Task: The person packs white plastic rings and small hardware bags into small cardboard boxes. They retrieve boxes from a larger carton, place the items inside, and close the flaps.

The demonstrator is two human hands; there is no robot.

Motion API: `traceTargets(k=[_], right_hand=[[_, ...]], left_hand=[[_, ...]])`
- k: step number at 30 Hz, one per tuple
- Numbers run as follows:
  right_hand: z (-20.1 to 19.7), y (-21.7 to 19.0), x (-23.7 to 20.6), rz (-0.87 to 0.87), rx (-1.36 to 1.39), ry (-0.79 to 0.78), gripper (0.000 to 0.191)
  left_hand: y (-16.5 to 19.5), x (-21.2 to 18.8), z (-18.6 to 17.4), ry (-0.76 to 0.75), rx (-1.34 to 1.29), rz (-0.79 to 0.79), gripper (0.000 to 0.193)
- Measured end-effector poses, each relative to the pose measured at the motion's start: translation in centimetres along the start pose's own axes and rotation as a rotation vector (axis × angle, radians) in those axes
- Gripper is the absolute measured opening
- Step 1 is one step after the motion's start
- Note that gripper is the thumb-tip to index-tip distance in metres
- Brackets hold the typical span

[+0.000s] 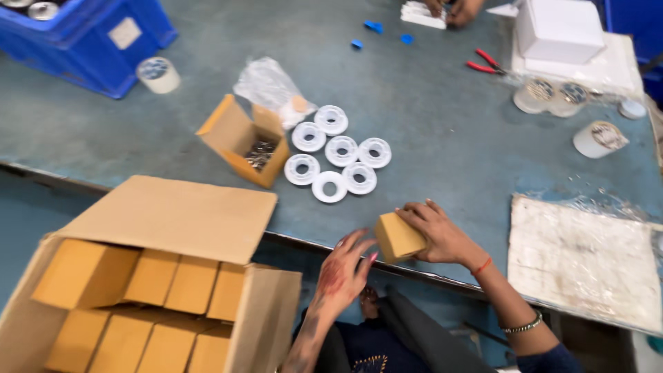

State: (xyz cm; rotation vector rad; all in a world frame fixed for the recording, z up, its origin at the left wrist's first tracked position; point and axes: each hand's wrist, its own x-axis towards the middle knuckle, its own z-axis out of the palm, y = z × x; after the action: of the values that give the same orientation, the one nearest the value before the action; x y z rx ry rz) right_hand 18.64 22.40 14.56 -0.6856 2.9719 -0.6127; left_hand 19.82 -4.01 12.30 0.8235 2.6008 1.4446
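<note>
While the right hand (442, 231) grips a small closed cardboard box (398, 237) right at the desk's (442, 131) near edge, the left hand (343, 271) hovers just beside it, fingers spread and empty, handy to the big carton (148, 276) of matching boxes sitting off the near-left edge.

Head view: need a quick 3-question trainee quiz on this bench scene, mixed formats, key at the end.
1. True or false: the right hand grips a small cardboard box at the edge of the table.
2. How many white plastic spools lie in the cluster on the table?
A) four B) seven C) ten
3. Fill in: the open small box beside the spools holds small ____ parts.

Key:
1. True; the left hand is open close beside the box.
2. B
3. metal

The big carton at lower left holds more small boxes.
</note>
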Motion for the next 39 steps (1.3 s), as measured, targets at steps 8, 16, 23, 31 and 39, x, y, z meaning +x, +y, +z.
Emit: traceTargets(k=[8, 16, 23, 31, 39], right_hand=[[6.0, 4.6, -10.1, -0.121, -0.083, 0.382, 0.06], [5.7, 6.4, -12.6, -0.12, 0.017, 0.385, 0.061], [5.7, 7.6, -12.7, -0.142, 0.115, 0.408, 0.049], [4.9, 8.1, -13.0, -0.182, 0.033, 0.297, 0.045], [3.2, 8.4, -10.4, 0.135, 0.29, 0.491, 0.07]], left_hand=[[-1.3, 10.6, 13.6, -0.47, 0.434, 0.139, 0.049], [-2.5, 11.3, 21.0, -0.593, 0.896, 0.135, 0.072], [-3.3, 12.5, 21.2, -0.602, 1.001, 0.224, 0.094], [-10.9, 20.4, 12.8, -0.167, 0.797, -0.079, 0.058], [1.5, 12.4, 17.0, -0.132, 0.553, -0.422, 0.094]])
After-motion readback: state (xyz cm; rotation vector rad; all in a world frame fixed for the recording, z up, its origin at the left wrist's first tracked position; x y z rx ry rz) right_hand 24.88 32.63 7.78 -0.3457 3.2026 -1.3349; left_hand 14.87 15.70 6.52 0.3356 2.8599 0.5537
